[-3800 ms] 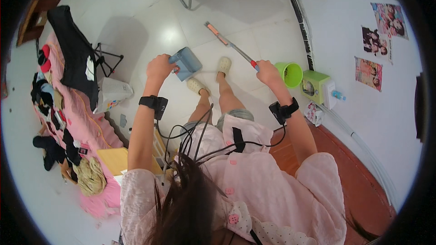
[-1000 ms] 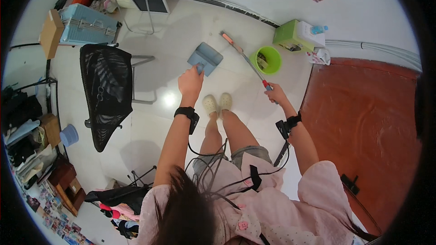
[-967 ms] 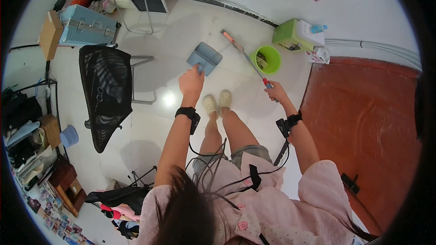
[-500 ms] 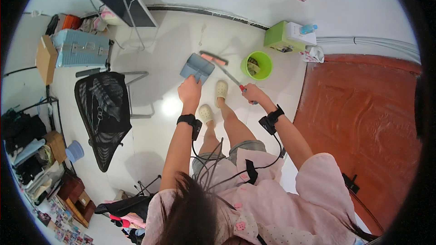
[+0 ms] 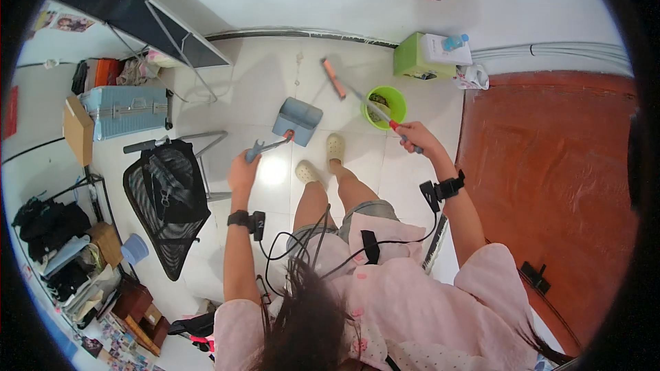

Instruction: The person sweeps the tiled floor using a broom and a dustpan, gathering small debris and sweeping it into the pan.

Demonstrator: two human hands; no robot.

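My left hand (image 5: pixel 242 172) is closed round the grey handle end of a dustpan (image 5: pixel 298 121). Its grey-blue pan lies ahead of my feet, its handle slanting back to the left. In my right hand (image 5: pixel 418 137) is the grey and red handle of a broom (image 5: pixel 333 79). The orange broom head sits beyond the dustpan, to its right, apart from it. Under the broom's stick stands a bright green bin (image 5: pixel 400 104) with some rubbish inside. Black straps with small boxes and cables circle both wrists.
A black mesh folding chair (image 5: pixel 165 199) stands at the left, near a light blue suitcase (image 5: pixel 129 111) and a cardboard box (image 5: pixel 78 130). A green box (image 5: pixel 411 58) is by the far wall, and a red-brown door (image 5: pixel 550 185) fills the right. Cables hang before my body.
My left hand has moved left and back along the dustpan, whose handle now extends toward me. My right hand has shifted right, and the broom head has turned and moved away from the dustpan.
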